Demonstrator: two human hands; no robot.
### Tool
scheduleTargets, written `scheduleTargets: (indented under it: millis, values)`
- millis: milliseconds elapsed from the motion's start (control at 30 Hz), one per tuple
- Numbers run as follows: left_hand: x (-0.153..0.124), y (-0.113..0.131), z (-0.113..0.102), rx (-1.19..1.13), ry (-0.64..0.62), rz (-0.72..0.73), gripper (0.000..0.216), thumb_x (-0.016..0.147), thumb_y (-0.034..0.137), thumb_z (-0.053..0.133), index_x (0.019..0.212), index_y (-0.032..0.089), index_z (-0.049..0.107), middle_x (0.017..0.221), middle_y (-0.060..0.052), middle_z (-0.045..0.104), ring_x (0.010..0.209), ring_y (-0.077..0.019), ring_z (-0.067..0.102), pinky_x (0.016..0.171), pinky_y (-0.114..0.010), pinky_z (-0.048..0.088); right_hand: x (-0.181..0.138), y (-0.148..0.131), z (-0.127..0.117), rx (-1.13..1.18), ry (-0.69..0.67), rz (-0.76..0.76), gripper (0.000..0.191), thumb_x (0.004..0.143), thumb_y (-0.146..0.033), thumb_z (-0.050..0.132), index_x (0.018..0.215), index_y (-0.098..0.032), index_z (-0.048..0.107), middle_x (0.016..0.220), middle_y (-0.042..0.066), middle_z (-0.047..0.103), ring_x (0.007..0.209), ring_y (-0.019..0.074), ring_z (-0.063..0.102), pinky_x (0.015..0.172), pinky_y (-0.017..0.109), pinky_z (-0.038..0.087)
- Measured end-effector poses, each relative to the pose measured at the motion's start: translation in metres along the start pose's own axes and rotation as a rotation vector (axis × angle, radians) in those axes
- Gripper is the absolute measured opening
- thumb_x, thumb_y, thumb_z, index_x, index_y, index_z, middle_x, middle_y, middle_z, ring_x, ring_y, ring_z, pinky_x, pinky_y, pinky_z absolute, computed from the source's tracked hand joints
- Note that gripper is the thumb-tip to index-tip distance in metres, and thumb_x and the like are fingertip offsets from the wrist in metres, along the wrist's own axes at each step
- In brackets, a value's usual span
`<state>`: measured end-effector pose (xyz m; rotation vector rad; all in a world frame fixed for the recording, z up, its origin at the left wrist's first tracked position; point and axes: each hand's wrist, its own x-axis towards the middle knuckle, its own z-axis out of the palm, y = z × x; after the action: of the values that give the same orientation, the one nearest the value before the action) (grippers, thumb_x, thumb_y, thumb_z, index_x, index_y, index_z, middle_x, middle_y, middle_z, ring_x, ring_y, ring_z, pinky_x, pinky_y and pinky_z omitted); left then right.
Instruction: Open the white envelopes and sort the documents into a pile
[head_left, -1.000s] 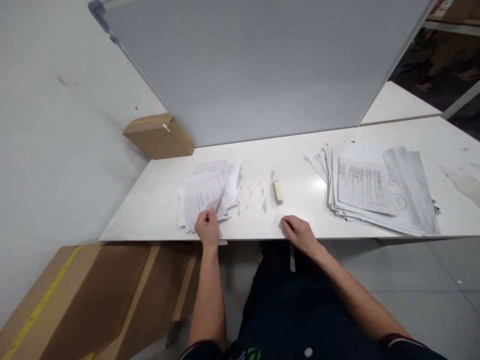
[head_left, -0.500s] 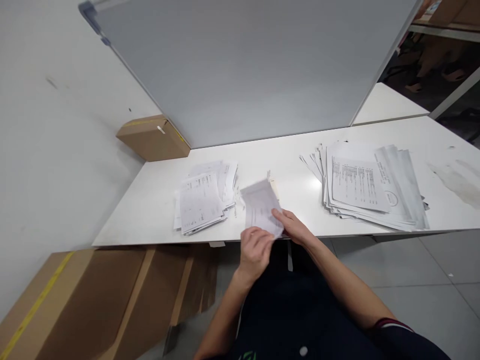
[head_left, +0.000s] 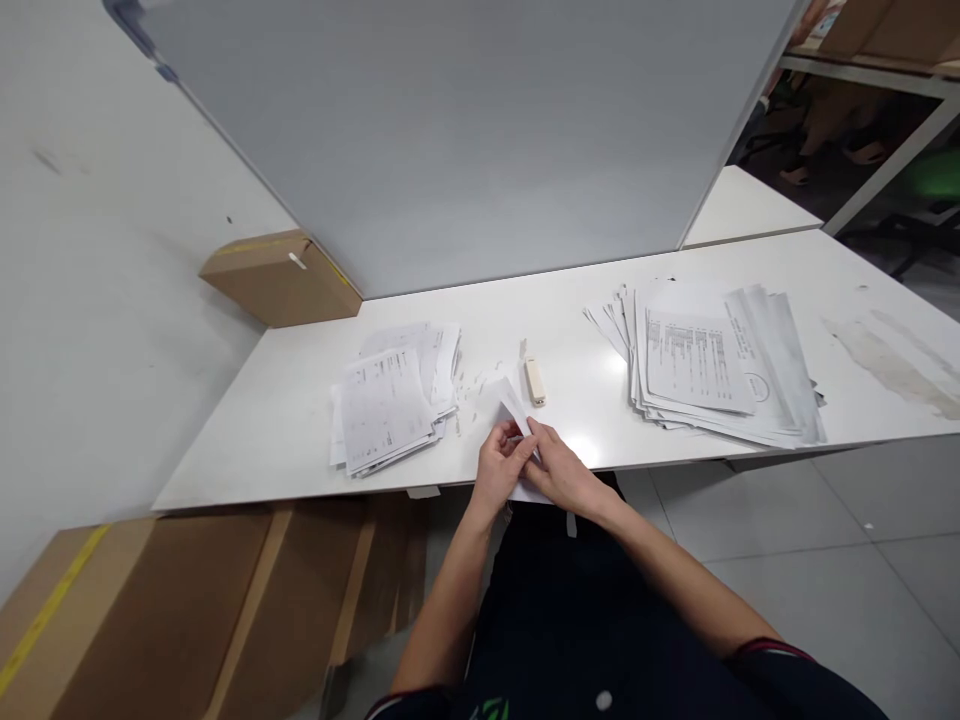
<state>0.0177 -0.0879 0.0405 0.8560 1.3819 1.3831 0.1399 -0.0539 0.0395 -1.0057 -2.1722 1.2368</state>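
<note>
Both hands are together at the front edge of the table, holding a sheet of paper (head_left: 512, 402) that is bent or folded between them. My left hand (head_left: 501, 468) pinches its left side, fingers curled. From the right, my right hand (head_left: 562, 472) grips the same paper, its fingers close to the left thumb. Part of the sheet shows below the hands; the fingers hide the rest. Just beyond them lies a small cream oblong object (head_left: 535, 381) that looks like a stapler.
A stack of printed papers (head_left: 394, 405) lies to the left, a larger pile (head_left: 709, 370) to the right. A cardboard box (head_left: 281, 280) stands in the back left corner. Behind the table (head_left: 247, 440) rises a whiteboard (head_left: 480, 140). Large cartons (head_left: 172, 600) stand below left.
The paper was spread flatter and is now bent up between my hands, which have come closer together. The cream object, earlier mostly covered by the sheet, now shows. The view has shifted slightly.
</note>
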Motion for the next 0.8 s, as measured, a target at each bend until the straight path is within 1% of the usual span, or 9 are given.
scheduleTargets:
  millis: [200,267,333,400,467,567,633,700,800]
  values:
    - [0.002,-0.007,-0.007,-0.103,-0.046,-0.053,0.04,0.068,0.033,0.07,0.102,0.016,0.058,0.1,-0.007,0.065,0.091,-0.0179,0.061,0.081,-0.029,0.047,-0.001,-0.005,-0.017,0.141,-0.06,0.035,0.067,0.077,-0.041,0.059,0.136,-0.021,0.034,0.128,0.013,0.047,0.115,0.0257,0.047,0.094,0.041,0.04]
    - [0.003,-0.009,-0.006,-0.105,-0.031,-0.059,0.039,0.068,0.034,0.07,0.101,0.015,0.06,0.098,-0.007,0.066,0.089,-0.018,0.061,0.079,-0.029,0.047,0.0,-0.008,-0.02,0.202,-0.067,0.017,0.058,0.078,-0.04,0.058,0.13,-0.023,0.042,0.122,0.009,0.053,0.109,0.0234,0.051,0.089,0.037,0.043]
    - [0.002,-0.01,-0.005,-0.11,0.0,-0.064,0.035,0.069,0.036,0.068,0.096,0.013,0.063,0.091,-0.008,0.067,0.085,-0.0183,0.061,0.077,-0.03,0.047,0.001,-0.005,-0.022,0.236,-0.022,0.048,0.036,0.084,-0.04,0.05,0.114,-0.021,0.054,0.106,0.006,0.062,0.095,0.0207,0.058,0.08,0.033,0.047]
    - [-0.001,-0.006,-0.009,-0.149,0.052,-0.073,0.03,0.07,0.036,0.066,0.089,0.012,0.065,0.085,-0.007,0.068,0.08,-0.0177,0.061,0.074,-0.029,0.047,0.002,0.003,-0.027,0.219,0.059,0.127,0.031,0.088,-0.04,0.04,0.091,-0.017,0.061,0.086,0.005,0.065,0.078,0.0197,0.06,0.068,0.03,0.048]
    - [-0.006,0.002,-0.02,-0.2,0.137,-0.075,0.026,0.068,0.033,0.066,0.086,0.013,0.066,0.08,-0.004,0.068,0.075,-0.0165,0.061,0.07,-0.028,0.047,0.0,0.013,-0.04,0.15,0.161,0.18,0.033,0.087,-0.04,0.039,0.076,-0.017,0.059,0.073,0.004,0.063,0.068,0.0193,0.058,0.061,0.029,0.045]
    - [-0.014,0.02,-0.046,-0.196,0.293,-0.013,0.021,0.065,0.027,0.064,0.083,0.015,0.065,0.077,-0.002,0.068,0.071,-0.0156,0.061,0.065,-0.025,0.046,-0.01,0.02,-0.073,-0.032,0.434,0.198,0.025,0.083,-0.039,0.048,0.071,-0.019,0.057,0.063,0.001,0.057,0.06,0.0164,0.052,0.057,0.027,0.039]
    - [-0.017,0.032,-0.061,-0.152,0.343,0.019,0.021,0.065,0.025,0.062,0.083,0.016,0.065,0.077,-0.001,0.068,0.072,-0.0162,0.061,0.064,-0.025,0.046,-0.018,0.017,-0.095,-0.067,0.641,0.232,0.024,0.079,-0.041,0.054,0.068,-0.02,0.055,0.057,-0.002,0.052,0.054,0.014,0.046,0.052,0.025,0.035]
    - [-0.019,0.038,-0.067,-0.126,0.349,0.029,0.022,0.066,0.027,0.06,0.085,0.017,0.064,0.08,-0.001,0.069,0.075,-0.0169,0.062,0.067,-0.026,0.047,-0.024,0.009,-0.108,0.119,0.707,0.245,0.024,0.077,-0.043,0.058,0.072,-0.02,0.057,0.06,-0.002,0.053,0.054,0.0136,0.047,0.05,0.024,0.035]
    - [-0.017,0.041,-0.06,-0.138,0.308,0.018,0.021,0.067,0.027,0.059,0.086,0.018,0.062,0.081,0.0,0.068,0.078,-0.0171,0.062,0.07,-0.027,0.047,-0.025,-0.004,-0.104,0.521,0.565,0.209,0.028,0.077,-0.045,0.057,0.091,-0.02,0.059,0.07,0.001,0.06,0.06,0.0158,0.054,0.054,0.027,0.042]
